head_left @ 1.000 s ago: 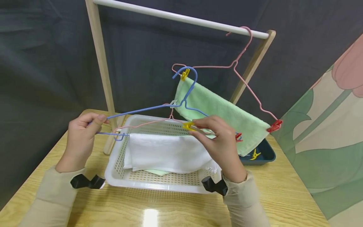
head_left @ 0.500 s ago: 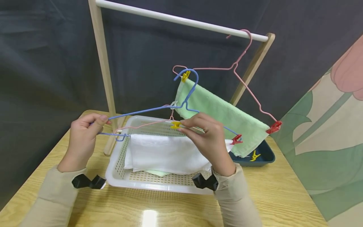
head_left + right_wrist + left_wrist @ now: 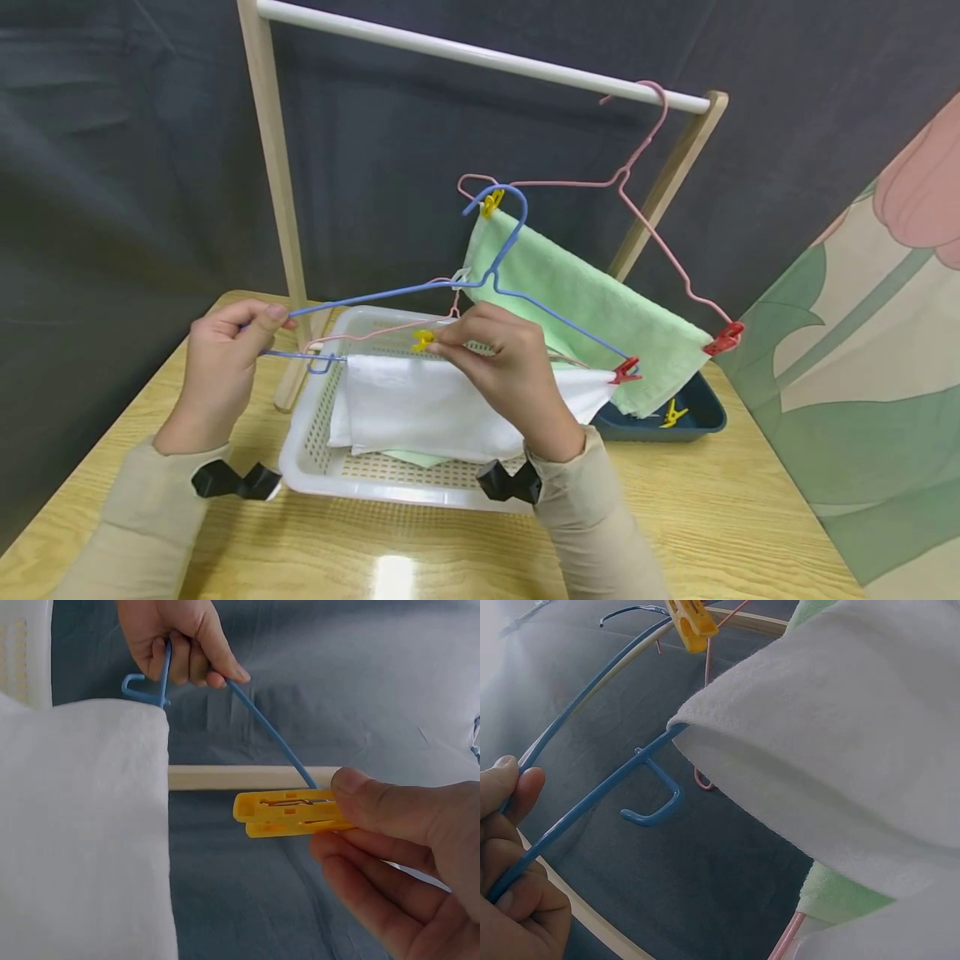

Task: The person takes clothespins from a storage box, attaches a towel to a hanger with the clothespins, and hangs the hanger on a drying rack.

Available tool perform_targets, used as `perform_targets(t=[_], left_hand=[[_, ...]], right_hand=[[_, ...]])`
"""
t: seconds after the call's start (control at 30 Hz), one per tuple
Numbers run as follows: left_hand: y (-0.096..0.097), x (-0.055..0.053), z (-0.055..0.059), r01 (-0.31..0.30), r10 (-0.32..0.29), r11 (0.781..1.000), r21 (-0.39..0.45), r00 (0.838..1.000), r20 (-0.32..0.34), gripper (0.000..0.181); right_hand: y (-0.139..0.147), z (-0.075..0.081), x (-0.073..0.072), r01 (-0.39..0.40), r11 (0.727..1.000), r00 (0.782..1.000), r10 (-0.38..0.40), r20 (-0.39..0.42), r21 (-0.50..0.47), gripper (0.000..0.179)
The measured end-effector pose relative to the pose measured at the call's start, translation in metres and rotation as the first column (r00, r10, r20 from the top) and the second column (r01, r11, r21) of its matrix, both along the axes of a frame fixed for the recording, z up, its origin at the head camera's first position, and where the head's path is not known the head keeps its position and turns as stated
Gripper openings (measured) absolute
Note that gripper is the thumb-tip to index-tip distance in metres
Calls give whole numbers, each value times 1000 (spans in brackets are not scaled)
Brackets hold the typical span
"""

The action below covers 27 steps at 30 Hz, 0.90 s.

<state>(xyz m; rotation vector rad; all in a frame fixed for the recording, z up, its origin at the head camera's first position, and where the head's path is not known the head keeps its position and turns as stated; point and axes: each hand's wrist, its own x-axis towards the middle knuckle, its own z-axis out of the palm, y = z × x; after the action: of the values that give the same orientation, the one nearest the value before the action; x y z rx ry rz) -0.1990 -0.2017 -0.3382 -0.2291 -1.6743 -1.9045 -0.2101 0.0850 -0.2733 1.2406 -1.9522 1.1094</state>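
My left hand grips the left end of a blue hanger, fingers curled round its wire. Over the hanger's lower bar lies a folded white towel. A red clothespin clips the towel at the right end. In my right hand, thumb and fingers pinch a yellow clothespin above the towel's top edge. The right wrist view shows this clothespin apart from the towel, pointing left. In the left wrist view, the towel's left edge lies beyond a small blue hook.
A wooden rack with a white rail bears a pink hanger with a green towel. Below stands a white basket with another pink hanger. A dark tray at right holds a yellow clothespin.
My right hand has moved left along the hanger with the yellow clothespin, uncovering the red clothespin at the right end. The left hand has kept its grip almost in place.
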Motion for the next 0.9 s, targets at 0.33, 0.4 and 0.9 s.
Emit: perform_targets(t=[0.33,0.4,0.9], left_hand=[[1,-1,0,-3,3,1000,-6,1000,5,22],[1,-1,0,-3,3,1000,-8,1000,8,22],[1,-1,0,5,-5,1000,-1,1000,5,22]], right_hand=[[-19,-3,2,-18,1000,999,18,-31,4,8],[-23,-3,2,-30,1000,999,30,-34,5,8],[-45,-11,-5,-84,994,996,84,0,75,9]])
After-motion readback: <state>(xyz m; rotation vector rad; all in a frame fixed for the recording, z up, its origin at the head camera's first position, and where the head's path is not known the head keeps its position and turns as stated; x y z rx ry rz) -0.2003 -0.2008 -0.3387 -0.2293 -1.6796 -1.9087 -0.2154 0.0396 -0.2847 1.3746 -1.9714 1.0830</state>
